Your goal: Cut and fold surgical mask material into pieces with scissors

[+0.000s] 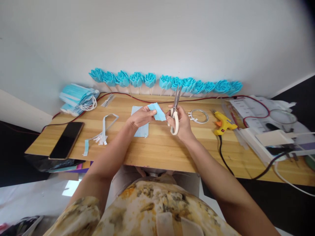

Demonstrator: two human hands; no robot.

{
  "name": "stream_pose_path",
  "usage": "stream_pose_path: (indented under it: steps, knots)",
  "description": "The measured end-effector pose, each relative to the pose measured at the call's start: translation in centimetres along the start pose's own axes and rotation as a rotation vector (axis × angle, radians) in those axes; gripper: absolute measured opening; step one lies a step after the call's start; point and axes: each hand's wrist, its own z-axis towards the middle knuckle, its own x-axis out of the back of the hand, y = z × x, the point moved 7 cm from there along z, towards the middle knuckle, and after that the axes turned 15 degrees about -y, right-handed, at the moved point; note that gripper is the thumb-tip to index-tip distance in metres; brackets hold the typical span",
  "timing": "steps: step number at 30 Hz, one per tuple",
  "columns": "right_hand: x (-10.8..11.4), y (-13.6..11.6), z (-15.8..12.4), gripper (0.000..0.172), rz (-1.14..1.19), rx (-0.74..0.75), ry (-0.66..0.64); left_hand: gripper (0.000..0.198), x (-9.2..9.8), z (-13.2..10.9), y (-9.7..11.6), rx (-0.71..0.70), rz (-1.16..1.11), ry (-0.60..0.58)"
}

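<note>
Between thumb and fingers, my left hand (142, 116) grips a small folded piece of light-blue mask fabric (159, 112). White-handled scissors (175, 114) are in my right hand (183, 123), blades pointing up and away from me. My right fingertips are close to the fabric's right corner; whether they touch it I cannot tell. Under my left hand lies a flat light-blue sheet (140, 131) on the table. To the left are cut strips and scraps (102, 136) in white and pale blue.
Several blue fabric flowers (136, 78) on sticks lean along the wall. A stack of face masks (76, 96) and a phone (66, 140) lie left. On the right are a tape ring (199, 122), a yellow glue gun (223, 124), a power strip (257, 144) and cables.
</note>
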Motion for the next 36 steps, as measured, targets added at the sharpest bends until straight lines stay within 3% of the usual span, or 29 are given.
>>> stream_pose_path:
  steps: [5, 8, 10, 13, 16, 20, 36]
  knots:
    - [0.5, 0.4, 0.0, 0.046, -0.054, -0.012, 0.051, 0.03, 0.5, 0.3, 0.1, -0.029, 0.043, 0.036]
    - [0.4, 0.3, 0.1, 0.046, 0.031, -0.009, 0.011, 0.019, 0.8, 0.1, 0.6, -0.099, -0.036, 0.141]
    - [-0.2, 0.1, 0.0, 0.044, 0.147, -0.019, -0.076, 0.015, 1.1, -0.2, 1.1, -0.151, -0.097, 0.221]
    - [-1.8, -0.3, -0.5, 0.044, 0.328, -0.07, -0.315, 0.019, 1.4, -0.7, 2.0, -0.215, -0.158, 0.291]
    - [-2.9, -0.8, -1.4, 0.044, 0.368, -0.094, -0.498, 0.02, 1.7, -1.0, 2.6, -0.259, -0.175, 0.274]
    - [-3.1, -1.0, -2.1, 0.043, 0.323, -0.113, -0.625, 0.019, 2.0, -1.2, 3.3, -0.298, -0.171, 0.228]
    - [-3.4, -0.9, -2.3, 0.05, 0.278, -0.212, -0.702, 0.022, 2.6, -1.7, 4.3, -0.324, -0.081, 0.164]
